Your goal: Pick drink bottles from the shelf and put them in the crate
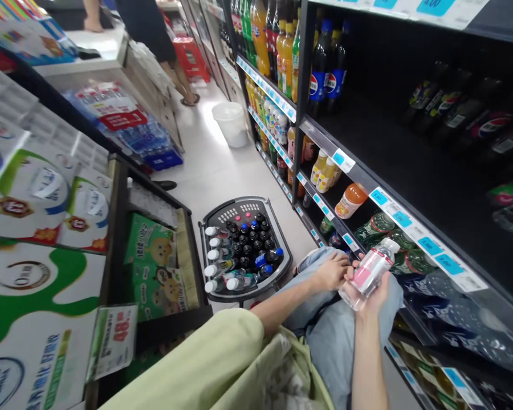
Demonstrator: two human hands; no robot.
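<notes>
Over my bent knees, my right hand (374,299) cradles a clear plastic bottle (371,267) with a white cap and a pink-and-silver label. The bottle is tilted, cap end towards the shelf. Just left of it, my left hand (334,270) rests by the knee with curled fingers near the bottle; whatever may be beneath those fingers is hidden. A dark shopping basket (277,225) stands on the floor to the left. Inside are several dark bottles (250,242), some blue-capped, and a row of white-capped bottles (216,267) along its left side.
Drink shelves (359,171) with price tags run along the right, holding soda bottles and an orange drink bottle (351,200). Stacked cartons (47,273) line the left. Farther off are a white bucket (231,122), wrapped water packs (128,125), a red stool (191,58) and a standing person.
</notes>
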